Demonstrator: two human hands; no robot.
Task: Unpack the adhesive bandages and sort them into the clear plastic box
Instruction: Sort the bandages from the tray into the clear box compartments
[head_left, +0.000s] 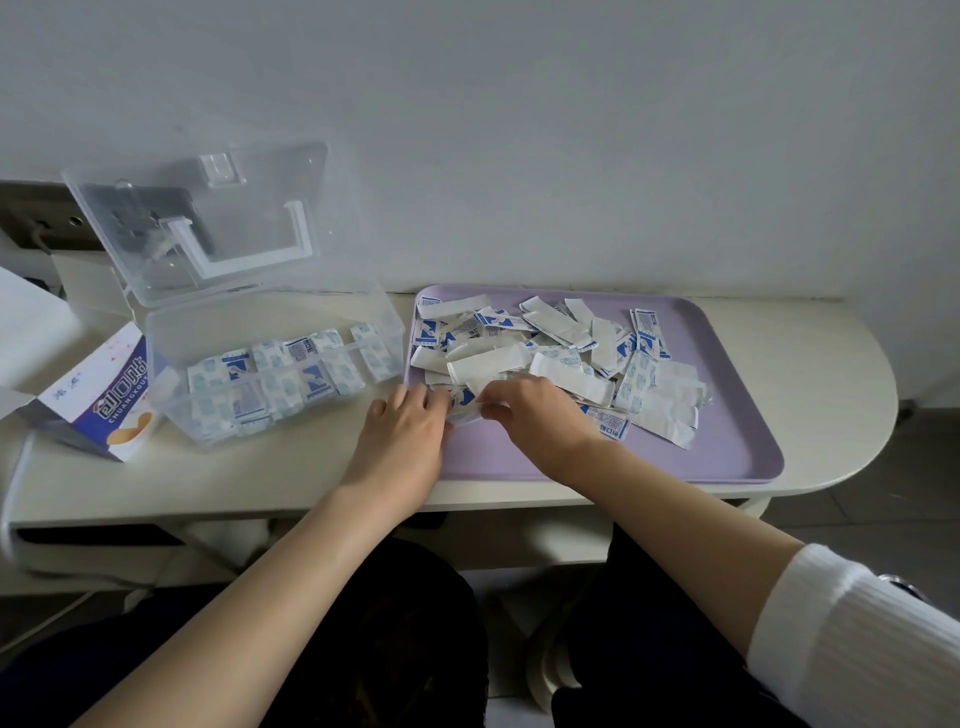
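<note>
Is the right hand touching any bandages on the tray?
Touching: the head view shows the right hand pinching a bandage at the tray's near-left part.

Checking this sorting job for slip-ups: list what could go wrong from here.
1. The left hand and right hand pinch one bandage at the edge of the loose pile; pulling it could drag neighbours off the purple tray.
2. The clear box has its lid standing open; a knock might drop it shut.
</note>
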